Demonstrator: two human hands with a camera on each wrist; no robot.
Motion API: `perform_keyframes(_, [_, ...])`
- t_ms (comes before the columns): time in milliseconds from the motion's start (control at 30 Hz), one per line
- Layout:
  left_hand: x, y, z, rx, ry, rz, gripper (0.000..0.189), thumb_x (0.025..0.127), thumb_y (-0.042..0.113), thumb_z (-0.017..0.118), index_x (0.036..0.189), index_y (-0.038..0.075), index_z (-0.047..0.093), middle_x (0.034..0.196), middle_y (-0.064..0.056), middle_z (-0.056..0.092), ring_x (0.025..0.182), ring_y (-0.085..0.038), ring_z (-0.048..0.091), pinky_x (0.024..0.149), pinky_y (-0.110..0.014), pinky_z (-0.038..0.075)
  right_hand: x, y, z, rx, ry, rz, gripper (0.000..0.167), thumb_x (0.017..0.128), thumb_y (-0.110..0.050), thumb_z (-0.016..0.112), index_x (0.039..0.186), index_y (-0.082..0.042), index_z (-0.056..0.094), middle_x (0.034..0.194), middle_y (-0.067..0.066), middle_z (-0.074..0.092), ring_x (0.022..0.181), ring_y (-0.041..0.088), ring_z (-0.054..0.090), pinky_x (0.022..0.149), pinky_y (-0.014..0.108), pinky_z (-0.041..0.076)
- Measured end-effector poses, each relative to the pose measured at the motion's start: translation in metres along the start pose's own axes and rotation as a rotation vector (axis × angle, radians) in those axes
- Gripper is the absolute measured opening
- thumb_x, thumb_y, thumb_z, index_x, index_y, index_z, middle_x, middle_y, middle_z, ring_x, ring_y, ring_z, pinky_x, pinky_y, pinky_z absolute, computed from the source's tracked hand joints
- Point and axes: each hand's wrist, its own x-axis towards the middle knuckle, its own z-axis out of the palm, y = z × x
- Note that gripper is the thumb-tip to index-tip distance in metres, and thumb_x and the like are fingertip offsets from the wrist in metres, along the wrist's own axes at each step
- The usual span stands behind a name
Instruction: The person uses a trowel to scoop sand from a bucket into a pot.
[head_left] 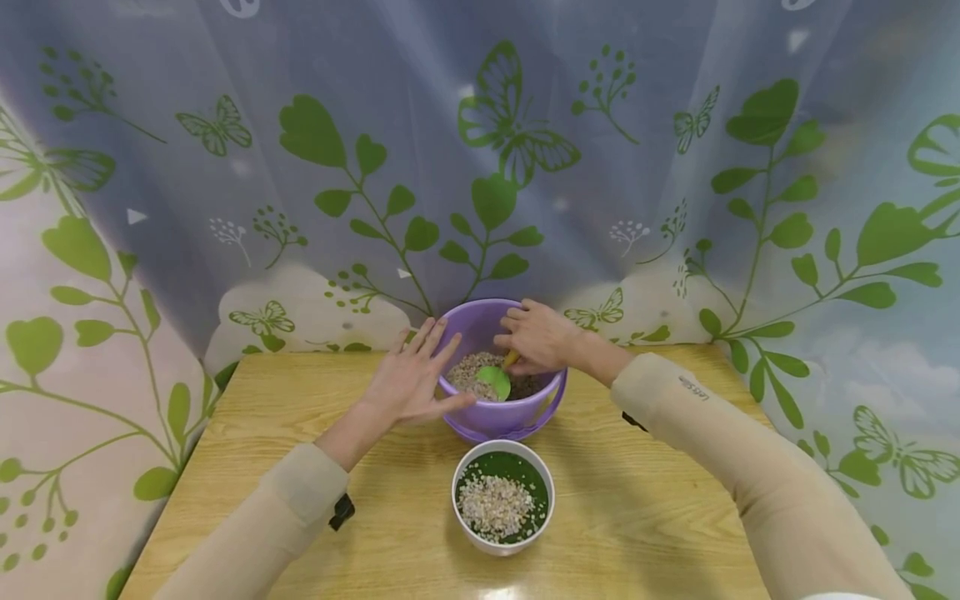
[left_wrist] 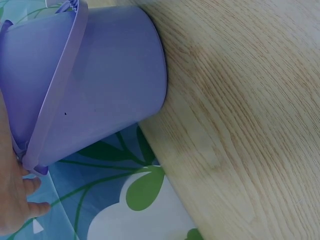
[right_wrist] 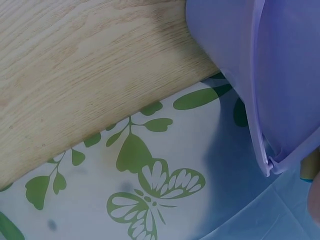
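Note:
A purple bucket point(head_left: 513, 415) stands near the table's back edge, with pale, coarse grains point(head_left: 467, 377) inside. My left hand point(head_left: 405, 382) rests at the bucket's left rim, its fingers straight and spread. Reaching over the right rim, my right hand point(head_left: 542, 340) grips the yellow handle of a small green shovel point(head_left: 495, 382). The shovel's blade lies on the grains. In front of the bucket is a white bowl point(head_left: 457, 508), green inside, with a heap of similar grains point(head_left: 495, 507). The left wrist view shows the bucket's side point(left_wrist: 110, 70) and its handle.
The wooden table point(head_left: 637, 500) carries both containers. Directly behind its back edge hangs a curtain point(head_left: 420, 150) printed with green leaves and butterflies. The bucket's purple handle point(head_left: 557, 400) hangs down around its front and right side.

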Motion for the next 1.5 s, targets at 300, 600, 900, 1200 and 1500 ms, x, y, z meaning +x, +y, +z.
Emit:
perform_keyframes(300, [0.0, 0.0, -0.002, -0.009, 0.004, 0.006, 0.138, 0.072, 0.1, -0.017, 0.166, 0.013, 0.034, 0.176, -0.021, 0.02, 0.163, -0.041, 0.027, 0.129, -0.064, 0.033, -0.005, 0.006, 0.001, 0.004, 0.059, 0.013, 0.041, 0.094, -0.061, 0.066, 0.106, -0.022, 0.069, 0.094, 0.002, 0.068, 0.089, 0.022, 0.06, 0.077, 0.04, 0.048])
perform_keyframes(600, [0.0, -0.001, -0.001, -0.013, 0.001, 0.007, 0.139, 0.071, 0.1, -0.017, 0.166, 0.013, 0.034, 0.176, -0.021, 0.019, 0.163, -0.041, 0.027, 0.129, -0.064, 0.031, -0.01, 0.009, 0.0, 0.031, 0.103, 0.023, 0.04, 0.095, -0.062, 0.065, 0.104, -0.022, 0.066, 0.09, 0.002, 0.065, 0.088, 0.022, 0.06, 0.076, 0.04, 0.045])
perform_keyframes(900, [0.0, 0.001, -0.002, -0.01, 0.003, 0.01, 0.139, 0.071, 0.1, -0.018, 0.166, 0.012, 0.034, 0.176, -0.021, 0.02, 0.162, -0.042, 0.028, 0.129, -0.064, 0.032, -0.017, 0.01, 0.001, 0.061, 0.128, 0.042, 0.039, 0.096, -0.061, 0.066, 0.102, -0.022, 0.064, 0.089, 0.002, 0.063, 0.085, 0.024, 0.059, 0.075, 0.041, 0.044])
perform_keyframes(1200, [0.0, 0.002, -0.003, -0.014, -0.019, -0.001, 0.14, 0.07, 0.101, -0.018, 0.166, 0.013, 0.032, 0.177, -0.02, 0.017, 0.163, -0.041, 0.025, 0.131, -0.063, 0.028, -0.027, 0.014, -0.001, 0.081, 0.123, 0.061, 0.036, 0.099, -0.059, 0.062, 0.102, -0.023, 0.062, 0.094, 0.002, 0.063, 0.086, 0.025, 0.057, 0.077, 0.041, 0.042])
perform_keyframes(1500, [-0.001, 0.001, -0.004, -0.016, -0.011, 0.001, 0.139, 0.071, 0.1, -0.017, 0.166, 0.012, 0.033, 0.176, -0.02, 0.019, 0.163, -0.04, 0.026, 0.13, -0.062, 0.031, -0.037, 0.015, -0.002, 0.085, 0.128, 0.082, 0.037, 0.101, -0.06, 0.059, 0.105, -0.023, 0.063, 0.1, 0.003, 0.067, 0.089, 0.025, 0.058, 0.078, 0.04, 0.041])
